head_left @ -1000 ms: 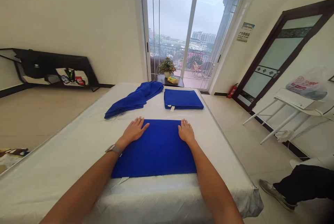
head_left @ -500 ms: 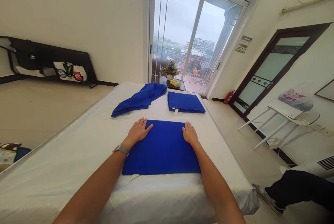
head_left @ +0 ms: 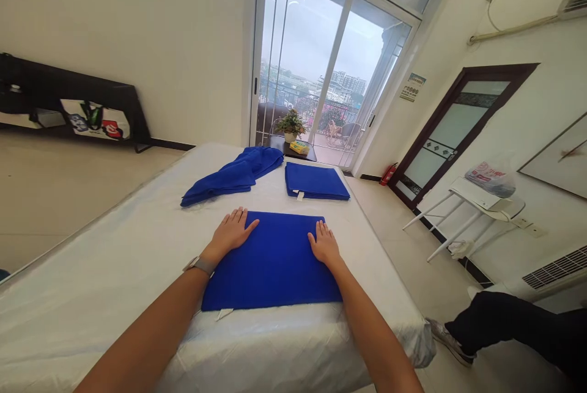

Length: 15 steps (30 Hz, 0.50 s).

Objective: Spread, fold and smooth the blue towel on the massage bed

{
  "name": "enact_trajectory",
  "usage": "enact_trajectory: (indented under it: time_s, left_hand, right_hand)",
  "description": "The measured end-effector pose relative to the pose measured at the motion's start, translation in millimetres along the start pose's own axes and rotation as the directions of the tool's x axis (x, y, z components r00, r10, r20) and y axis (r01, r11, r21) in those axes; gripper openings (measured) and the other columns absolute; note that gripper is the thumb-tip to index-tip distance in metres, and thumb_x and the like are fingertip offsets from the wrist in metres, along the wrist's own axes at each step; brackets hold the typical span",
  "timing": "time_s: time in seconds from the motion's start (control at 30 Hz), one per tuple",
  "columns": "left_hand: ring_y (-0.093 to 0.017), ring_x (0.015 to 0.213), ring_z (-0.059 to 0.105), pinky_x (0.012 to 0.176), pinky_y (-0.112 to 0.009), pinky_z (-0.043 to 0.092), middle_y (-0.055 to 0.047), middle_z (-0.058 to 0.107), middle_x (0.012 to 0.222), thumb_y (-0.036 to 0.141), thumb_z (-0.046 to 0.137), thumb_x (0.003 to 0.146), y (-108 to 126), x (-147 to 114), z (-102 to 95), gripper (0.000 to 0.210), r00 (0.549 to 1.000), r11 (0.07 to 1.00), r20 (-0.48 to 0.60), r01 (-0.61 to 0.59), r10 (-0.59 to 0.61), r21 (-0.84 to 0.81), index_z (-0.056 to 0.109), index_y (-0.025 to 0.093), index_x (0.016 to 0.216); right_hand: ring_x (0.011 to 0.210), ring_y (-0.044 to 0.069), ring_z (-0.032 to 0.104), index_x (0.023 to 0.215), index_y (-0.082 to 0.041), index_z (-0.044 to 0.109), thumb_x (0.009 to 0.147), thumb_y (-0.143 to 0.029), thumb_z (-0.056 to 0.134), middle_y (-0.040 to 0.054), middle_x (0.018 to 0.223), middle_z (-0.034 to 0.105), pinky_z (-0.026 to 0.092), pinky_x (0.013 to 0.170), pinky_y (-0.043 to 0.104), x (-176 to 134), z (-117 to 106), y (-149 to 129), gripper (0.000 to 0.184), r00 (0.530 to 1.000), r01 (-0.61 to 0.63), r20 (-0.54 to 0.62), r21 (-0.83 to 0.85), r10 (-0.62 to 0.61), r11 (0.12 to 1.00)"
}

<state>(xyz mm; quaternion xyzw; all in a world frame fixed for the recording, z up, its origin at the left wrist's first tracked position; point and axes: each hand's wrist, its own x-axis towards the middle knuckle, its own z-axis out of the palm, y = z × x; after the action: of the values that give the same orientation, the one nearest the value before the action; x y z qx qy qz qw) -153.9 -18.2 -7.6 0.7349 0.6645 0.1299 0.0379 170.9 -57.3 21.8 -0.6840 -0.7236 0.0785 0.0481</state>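
A flat blue cloth [head_left: 275, 264], rectangular with a white tag at its near edge, lies on the plastic-covered mattress [head_left: 137, 240] before me. My left hand [head_left: 232, 231] rests flat on its far left corner, thumb spread inward. On the far right corner lies my right hand [head_left: 324, 242], its fingers stretched forward. Beyond them, to the right, sits a neat stack of folded blue cloths [head_left: 316, 181] with white tags. A loose, rumpled heap of blue cloths [head_left: 229, 176] spreads out at the far left.
A small dark table [head_left: 293, 150] with a potted plant [head_left: 290, 124] stands past the mattress, by the glass sliding door. At right are a white chair [head_left: 477, 197] bearing a plastic bag and another person's dark-clothed leg [head_left: 499, 323]. A black TV stand [head_left: 82, 93] is at left.
My right hand has slid slightly inward on the cloth, while my left hand stays at its corner. The whole view has shifted, so the scene sits further left.
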Motion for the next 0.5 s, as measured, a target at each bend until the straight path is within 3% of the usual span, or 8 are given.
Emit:
enact_trajectory:
  time_s: [0.17, 0.3, 0.4, 0.5]
  left_hand:
    - [-0.030, 0.152, 0.025, 0.123, -0.047, 0.021, -0.020, 0.028, 0.162, 0.070, 0.012, 0.095, -2.5, -1.8, -2.5, 0.092, 1.000, 1.000, -0.020, -0.013, 0.013, 0.016, 0.030, 0.003, 0.155]
    - [-0.033, 0.151, 0.027, 0.123, -0.048, 0.021, -0.024, 0.034, 0.159, 0.068, 0.015, 0.095, 2.5, -5.3, -10.9, 0.091, 0.986, 0.994, -0.139, -0.080, 0.089, 0.071, 0.036, -0.001, 0.151]
    - [-0.031, 0.150, 0.028, 0.123, -0.045, 0.020, -0.023, 0.037, 0.158, 0.066, 0.012, 0.097, 32.6, -11.9, -14.6, 0.089, 0.968, 0.982, -0.167, -0.181, 0.189, 0.061, 0.038, 0.000, 0.150]
    - [-0.025, 0.150, 0.031, 0.124, -0.039, 0.019, -0.016, 0.039, 0.159, 0.067, 0.012, 0.097, 91.8, -20.0, -7.8, 0.086, 0.924, 0.927, -0.073, -0.376, 0.375, -0.003, 0.039, 0.008, 0.152]
  right_hand:
    - [0.155, 0.019, 0.005, 0.160, -0.007, 0.014, 0.103, -0.053, 0.011, 0.0071, 0.168, 0.010, 0.004, 0.124, 0.037, -1.3, 3.5, 1.6, 0.074, 1.000, -0.017, 0.003, 0.047, 0.017, 0.999]
    - [0.155, 0.019, 0.007, 0.160, -0.006, 0.016, 0.103, -0.048, 0.013, 0.0080, 0.167, 0.011, 0.004, 0.124, 0.037, -2.6, 2.1, -1.0, 0.071, 1.000, -0.014, -0.013, 0.070, 0.015, 0.997]
    - [0.154, 0.019, 0.007, 0.160, -0.006, 0.017, 0.104, -0.045, 0.013, 0.0089, 0.167, 0.013, 0.005, 0.124, 0.037, -3.6, 2.2, -3.2, 0.069, 1.000, -0.014, -0.027, 0.084, 0.016, 0.996]
    - [0.154, 0.019, 0.009, 0.160, -0.006, 0.018, 0.104, -0.042, 0.014, 0.0102, 0.167, 0.015, 0.008, 0.124, 0.038, -4.5, 3.1, -3.5, 0.067, 0.999, -0.011, -0.044, 0.082, 0.015, 0.997]
